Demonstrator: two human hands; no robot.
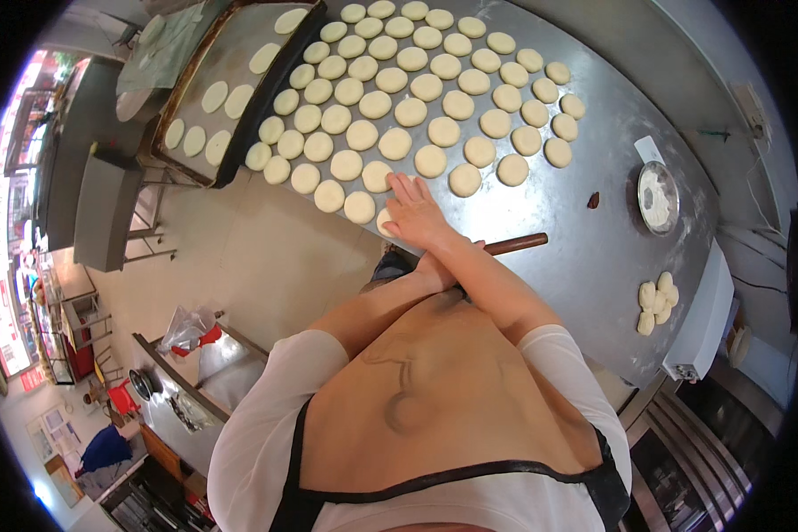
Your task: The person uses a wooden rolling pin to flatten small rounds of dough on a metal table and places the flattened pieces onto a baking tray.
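Rows of round, pale dough discs [395, 144] cover the far left part of a metal table [585, 266]. My right hand [414, 213] reaches leftward over the front row, fingers stretched out and thumb apart. Its fingertips touch the edge of one dough disc, and another disc [385, 222] lies partly hidden beside the thumb. Underneath my crossed right forearm, my left hand [436, 269] is closed around a brown wooden rolling pin [519, 244]. One end of the pin sticks out to the right; the forearm covers part of the left hand.
Left of the table, a dark-rimmed baking tray [262, 108] holds several flatter dough ovals. On the table's right stand a metal bowl of flour [659, 199], a white card [647, 149], a small dark red piece [593, 200] and a cluster of dough balls [657, 304]. A white box [702, 310] borders the right edge.
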